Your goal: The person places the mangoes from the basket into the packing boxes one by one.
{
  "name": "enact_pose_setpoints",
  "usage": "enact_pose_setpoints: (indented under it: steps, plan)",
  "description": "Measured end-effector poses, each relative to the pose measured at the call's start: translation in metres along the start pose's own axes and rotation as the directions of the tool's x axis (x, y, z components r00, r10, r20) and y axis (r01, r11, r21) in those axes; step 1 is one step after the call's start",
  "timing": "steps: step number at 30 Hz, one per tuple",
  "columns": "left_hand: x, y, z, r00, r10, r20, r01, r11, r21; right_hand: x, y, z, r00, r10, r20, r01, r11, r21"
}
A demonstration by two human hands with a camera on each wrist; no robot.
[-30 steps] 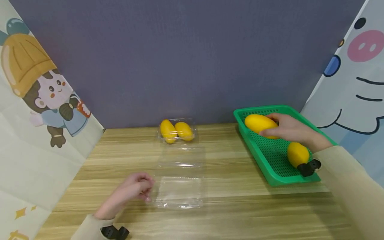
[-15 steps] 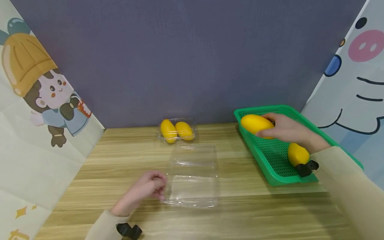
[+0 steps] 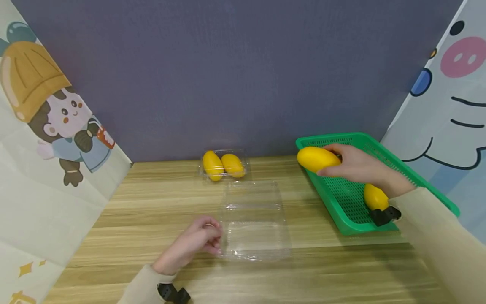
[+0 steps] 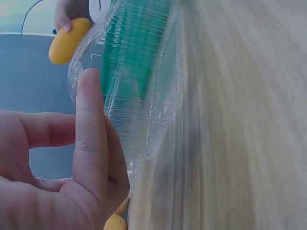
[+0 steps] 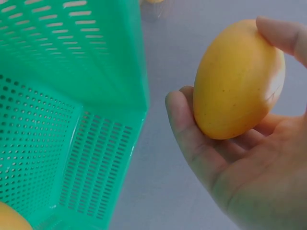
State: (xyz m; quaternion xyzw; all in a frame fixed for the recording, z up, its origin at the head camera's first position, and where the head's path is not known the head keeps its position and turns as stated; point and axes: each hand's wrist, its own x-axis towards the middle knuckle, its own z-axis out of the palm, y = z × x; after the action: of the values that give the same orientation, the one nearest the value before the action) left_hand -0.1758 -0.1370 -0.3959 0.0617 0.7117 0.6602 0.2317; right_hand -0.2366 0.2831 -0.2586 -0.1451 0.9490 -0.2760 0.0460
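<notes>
A yellow mango (image 3: 318,159) is held in my right hand (image 3: 355,165), over the left rim of the green basket (image 3: 326,198). Fingers and thumb grip it from opposite sides in the right wrist view. My left hand (image 3: 205,236) is low over the table, its fingers against the left edge of a clear plastic clamshell box (image 3: 255,236). The box lies unfolded, lid side toward the back. In the left wrist view, one finger (image 4: 88,129) points up beside the clear wall, and nothing sits between thumb and fingers. Another mango (image 3: 375,196) lies in the basket, partly hidden by the wrist camera.
At the back wall stands a clear box (image 3: 244,162) with two mangoes (image 3: 213,166) in it. The wood-grain table (image 3: 159,190) meets a dark back wall (image 3: 243,84). Printed cartoon sheets (image 3: 60,109) line both sides.
The unfolded clear box has slid to the right along with my left hand. My right hand has carried its mango a little leftward, from inside the basket to over its left rim.
</notes>
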Motion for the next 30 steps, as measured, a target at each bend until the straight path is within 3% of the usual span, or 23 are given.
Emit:
enact_pose_setpoints:
  steps: [16, 30]
  plan:
    - [0.002, 0.000, 0.011, 1.000, -0.006, 0.022, 0.006, 1.000, -0.016, -0.006, -0.024, 0.014, 0.997, -0.077, 0.002, 0.077, 0.997, -0.012]
    - [0.002, 0.001, 0.015, 1.000, -0.014, 0.027, 0.014, 1.000, -0.025, -0.011, -0.044, 0.036, 0.993, -0.115, 0.023, 0.114, 0.992, 0.052]
